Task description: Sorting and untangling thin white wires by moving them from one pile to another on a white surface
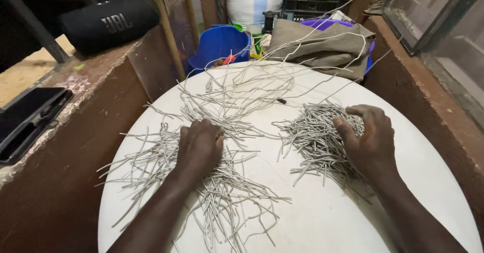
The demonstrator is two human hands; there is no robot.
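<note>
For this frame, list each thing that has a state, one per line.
left hand: palm down on the loose grey strips
right hand: cupped over the heaped short strips
long strips: tangled, untouched
blue bucket: upright
phone: screen dark

Two hands (201, 144); one round white table (322, 217); two wire-piece heaps (315, 137); one blue bucket (218, 44)

A round white table (327, 223) stands between brown walls (60, 192); a glass window (443, 26) sits right.
</note>
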